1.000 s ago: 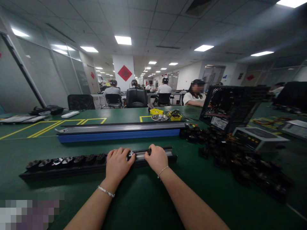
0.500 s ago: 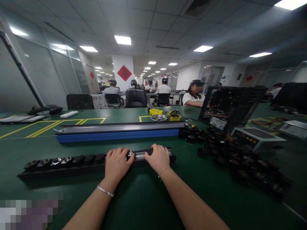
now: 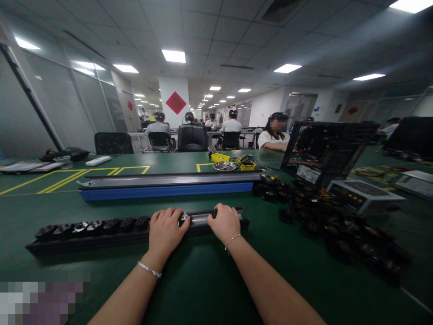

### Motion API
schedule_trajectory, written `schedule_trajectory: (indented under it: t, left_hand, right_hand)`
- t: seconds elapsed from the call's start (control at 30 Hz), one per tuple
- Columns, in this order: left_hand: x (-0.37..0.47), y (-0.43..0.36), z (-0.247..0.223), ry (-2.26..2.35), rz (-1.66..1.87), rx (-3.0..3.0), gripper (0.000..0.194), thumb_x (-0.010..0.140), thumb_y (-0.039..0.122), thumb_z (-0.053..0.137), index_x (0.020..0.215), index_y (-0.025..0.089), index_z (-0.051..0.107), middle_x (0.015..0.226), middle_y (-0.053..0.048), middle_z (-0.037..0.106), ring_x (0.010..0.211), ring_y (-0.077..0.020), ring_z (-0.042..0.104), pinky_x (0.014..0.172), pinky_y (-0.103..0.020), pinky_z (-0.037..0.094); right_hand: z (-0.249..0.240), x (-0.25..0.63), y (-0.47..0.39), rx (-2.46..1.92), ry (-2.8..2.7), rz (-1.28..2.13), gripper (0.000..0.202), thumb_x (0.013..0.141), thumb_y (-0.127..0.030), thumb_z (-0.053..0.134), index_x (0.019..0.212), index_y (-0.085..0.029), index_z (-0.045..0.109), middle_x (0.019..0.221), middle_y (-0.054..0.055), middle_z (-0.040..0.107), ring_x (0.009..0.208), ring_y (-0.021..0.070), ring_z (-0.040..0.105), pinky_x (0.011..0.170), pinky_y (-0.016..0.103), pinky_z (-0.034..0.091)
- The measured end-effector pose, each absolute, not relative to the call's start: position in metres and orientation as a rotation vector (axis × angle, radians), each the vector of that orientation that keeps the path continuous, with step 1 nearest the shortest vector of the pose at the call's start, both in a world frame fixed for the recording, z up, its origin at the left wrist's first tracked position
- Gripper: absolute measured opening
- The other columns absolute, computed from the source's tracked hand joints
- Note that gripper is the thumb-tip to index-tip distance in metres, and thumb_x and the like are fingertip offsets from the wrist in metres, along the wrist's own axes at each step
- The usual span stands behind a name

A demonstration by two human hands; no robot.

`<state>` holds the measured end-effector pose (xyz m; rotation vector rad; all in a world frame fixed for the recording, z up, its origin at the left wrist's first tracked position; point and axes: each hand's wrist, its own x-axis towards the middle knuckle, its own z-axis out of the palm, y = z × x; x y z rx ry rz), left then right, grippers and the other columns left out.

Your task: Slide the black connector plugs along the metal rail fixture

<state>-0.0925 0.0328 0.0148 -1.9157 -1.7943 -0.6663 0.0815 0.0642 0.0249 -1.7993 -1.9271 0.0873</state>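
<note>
A long black rail [image 3: 91,244] lies across the green table, with a row of small black parts [image 3: 111,225] seated along its left half. My left hand [image 3: 167,228] is closed over the middle of the rail, its thumb and fingers around a part with a bright piece at its top. Further right, my right hand [image 3: 225,223] is wrapped over the rail near its right end, thumb against a small dark piece mostly hidden by the fingers. Bare silvery channel shows between the two hands.
Behind the rail lie a blue bar [image 3: 165,191] and a silver-black strip. A heap of black parts [image 3: 324,221], an open computer case [image 3: 318,149] and a power supply [image 3: 361,196] stand right. Yellow trays [image 3: 219,157] and a metal dish sit farther back; a person sits beyond.
My right hand has shifted very slightly to the right along the rail. My left hand keeps its hold at nearly the same spot.
</note>
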Motion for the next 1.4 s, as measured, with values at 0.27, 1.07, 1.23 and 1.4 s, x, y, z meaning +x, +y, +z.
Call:
schedule_trajectory:
  t: [0.27, 1.07, 1.23, 1.4]
  left_hand:
    - [-0.091, 0.033, 0.016, -1.788, -0.668, -1.92, 0.033, 0.08, 0.046, 0.04, 0.091, 0.024, 0.063, 0.088, -0.004, 0.063, 0.085, -0.021, 0.055, 0.087, -0.038, 0.031]
    - [-0.091, 0.032, 0.017, -1.793, -0.651, -1.931, 0.035, 0.081, 0.048, 0.039, 0.092, 0.023, 0.062, 0.088, -0.005, 0.063, 0.084, -0.0208, 0.055, 0.087, -0.038, 0.032]
    - [-0.091, 0.031, 0.017, -1.801, -0.676, -1.928, 0.033, 0.079, 0.046, 0.041, 0.091, 0.024, 0.063, 0.089, -0.005, 0.063, 0.084, -0.0206, 0.055, 0.086, -0.038, 0.032]
    - [-0.091, 0.031, 0.018, -1.805, -0.657, -1.93, 0.034, 0.08, 0.047, 0.04, 0.091, 0.024, 0.063, 0.089, -0.005, 0.063, 0.085, -0.021, 0.055, 0.087, -0.037, 0.032]
  right_hand:
    - [0.028, 0.084, 0.061, -1.81, -1.901, 0.077, 0.024, 0.073, -0.037, 0.05, 0.086, -0.019, 0.058, 0.093, 0.008, 0.063, 0.097, 0.0232, 0.051, 0.098, 0.046, 0.017]
    - [0.019, 0.096, 0.058, -1.919, -1.819, -0.023, 0.04, 0.074, -0.047, 0.047, 0.1, -0.019, 0.06, 0.111, 0.012, 0.059, 0.119, 0.0313, 0.036, 0.101, 0.051, 0.01]
    - [0.02, 0.097, 0.059, -1.918, -1.823, 0.003, 0.037, 0.074, -0.046, 0.049, 0.097, -0.02, 0.06, 0.109, 0.01, 0.06, 0.118, 0.0291, 0.038, 0.101, 0.047, 0.013]
    - [0.018, 0.098, 0.059, -1.879, -1.804, -0.014, 0.033, 0.074, -0.041, 0.048, 0.096, -0.019, 0.061, 0.107, 0.01, 0.061, 0.115, 0.0283, 0.04, 0.102, 0.045, 0.012]
